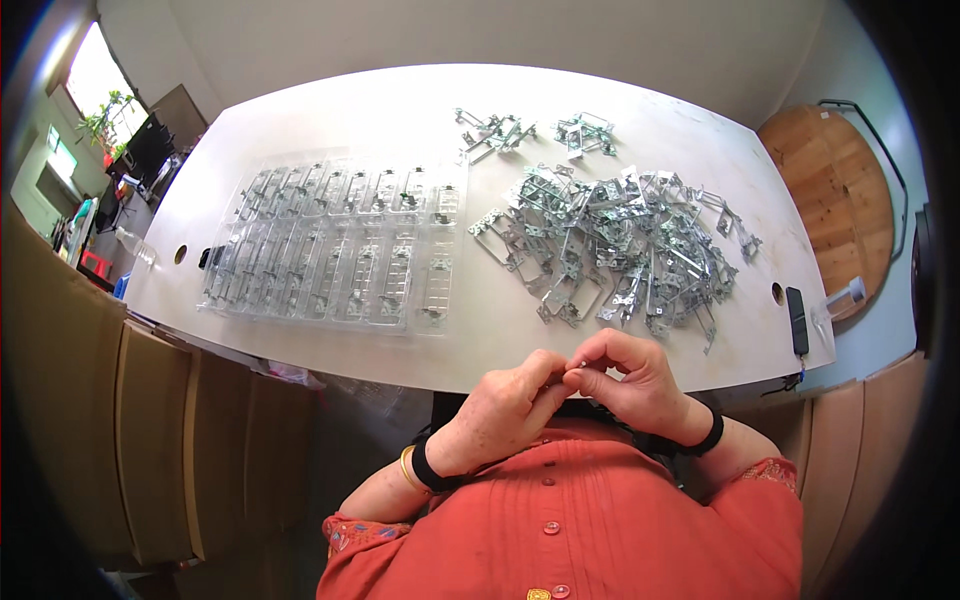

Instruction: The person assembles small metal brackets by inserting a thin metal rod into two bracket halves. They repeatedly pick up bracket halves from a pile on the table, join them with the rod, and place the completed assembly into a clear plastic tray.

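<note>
A broad white surface (370, 105) fills most of this end of the room. On its left half lie clear plastic trays (421, 245), their compartments holding metal brackets. To the right sprawls a tangled heap of brackets (620, 220); lifting one could drag out its hooked neighbours, perhaps bending a thin arm. At the near edge, the left hand (510, 405) and right hand (640, 385) meet, well apart from the trays. Two small bracket clusters (495, 133) sit behind the heap. Smallest is a glinting piece (583, 366) pinched where both hands' fingers close together, mostly hidden from me. Held so near the edge, I'd judge, it could slip from a loosened pinch and drop into the lap or to the floor.
</note>
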